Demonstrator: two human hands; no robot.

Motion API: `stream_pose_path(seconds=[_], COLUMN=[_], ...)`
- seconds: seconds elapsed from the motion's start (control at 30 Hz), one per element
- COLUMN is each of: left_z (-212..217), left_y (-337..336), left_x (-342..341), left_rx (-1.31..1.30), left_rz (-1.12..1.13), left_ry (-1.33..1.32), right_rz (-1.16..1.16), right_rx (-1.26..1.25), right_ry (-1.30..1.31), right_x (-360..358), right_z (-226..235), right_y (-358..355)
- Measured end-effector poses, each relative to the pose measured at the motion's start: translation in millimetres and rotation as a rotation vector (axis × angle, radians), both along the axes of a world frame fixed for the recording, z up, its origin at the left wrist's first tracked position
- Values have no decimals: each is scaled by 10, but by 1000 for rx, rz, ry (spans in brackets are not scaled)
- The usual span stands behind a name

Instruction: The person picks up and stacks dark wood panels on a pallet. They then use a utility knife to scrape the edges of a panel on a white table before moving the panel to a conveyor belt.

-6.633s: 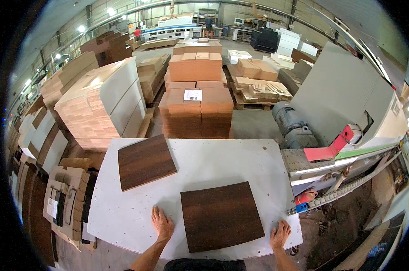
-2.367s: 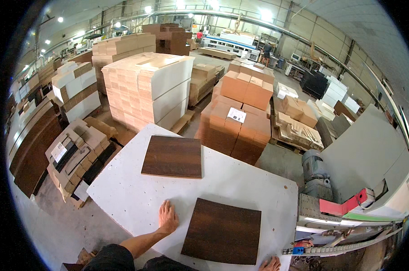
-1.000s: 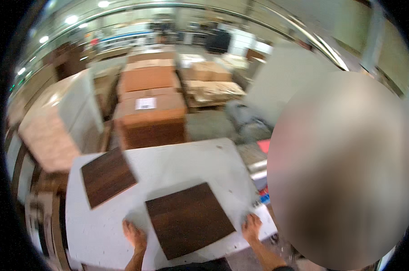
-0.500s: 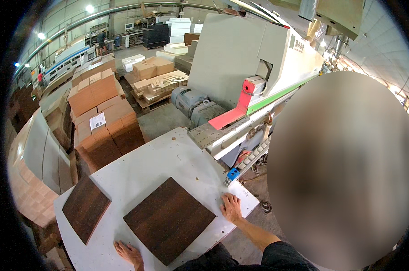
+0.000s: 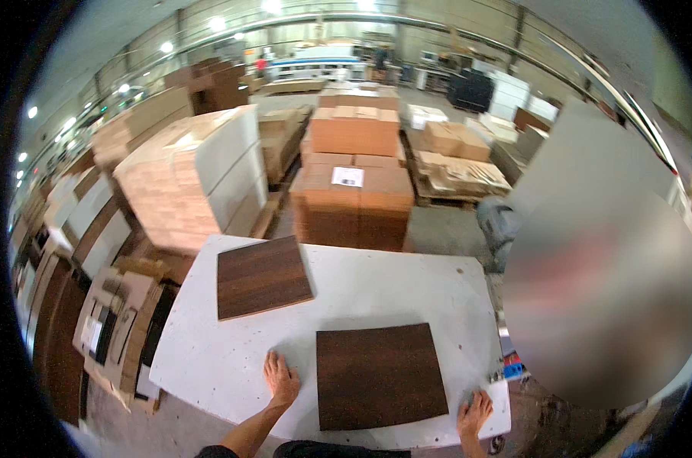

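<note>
Seemingly in a pause, the left hand [image 5: 282, 379] and right hand [image 5: 476, 413] rest empty, fingers loosely spread, on the white table [image 5: 376, 286] beside the lower-centre dark board [image 5: 381, 378], whose gripping would call for reaching inward.

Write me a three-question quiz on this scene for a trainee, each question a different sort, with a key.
1. How many dark boards lie on the white table?
2. True or false: the left hand and the right hand both grip the near board.
3. What lies on top of the brown stack just beyond the table? (a) a white sheet (b) a red helmet (c) a coil of rope

Key
1. Two.
2. False: there is one hand on each side of it, apart from it.
3. (a)
</note>
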State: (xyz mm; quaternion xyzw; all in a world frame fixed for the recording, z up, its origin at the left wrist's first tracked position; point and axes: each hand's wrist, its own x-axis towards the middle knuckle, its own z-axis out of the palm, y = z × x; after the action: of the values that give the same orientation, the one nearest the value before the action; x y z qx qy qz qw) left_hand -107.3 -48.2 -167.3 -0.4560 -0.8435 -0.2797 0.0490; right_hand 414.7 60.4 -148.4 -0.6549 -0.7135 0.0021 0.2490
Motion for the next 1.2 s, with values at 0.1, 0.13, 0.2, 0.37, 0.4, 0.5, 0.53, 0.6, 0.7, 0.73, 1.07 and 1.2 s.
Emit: stream_pose_path(seconds=[0.1,0.13,0.2,0.37,0.4,0.5,0.53,0.6,0.7,0.73,1.07,1.2], left_z=[112,122,149,177,181,226,252,256,247,242,261,252], left_y=[-108,-82,17,-39,-38,-38,-29,-17,-30,-35,-31,-43], left_x=[4,24,68,71,59,52,54,50,43,43,55,47], left_rx=[-13,-9,-2,-24,-23,-41,-49,-44,-46,-48,-39,-43], left_rz=[32,26,5,26,26,16,10,9,15,18,20,19], left_ry=[-14,-18,-25,-33,-33,-60,-73,-81,-83,-83,-76,-71], right_rz=[-7,-9,-14,16,15,7,8,10,4,12,34,51], right_rx=[-93,-89,67,21,20,9,21,45,18,25,74,76], right_ry=[-10,-17,-89,-70,-55,-33,-40,-51,-32,-18,-1,-14], right_x=[-221,-197,104,48,41,28,33,40,25,14,17,36], right_z=[303,296,-92,-71,-76,-81,-90,-111,-101,-79,-49,-75], right_y=[-13,-7,21,50,54,55,53,40,33,26,5,11])
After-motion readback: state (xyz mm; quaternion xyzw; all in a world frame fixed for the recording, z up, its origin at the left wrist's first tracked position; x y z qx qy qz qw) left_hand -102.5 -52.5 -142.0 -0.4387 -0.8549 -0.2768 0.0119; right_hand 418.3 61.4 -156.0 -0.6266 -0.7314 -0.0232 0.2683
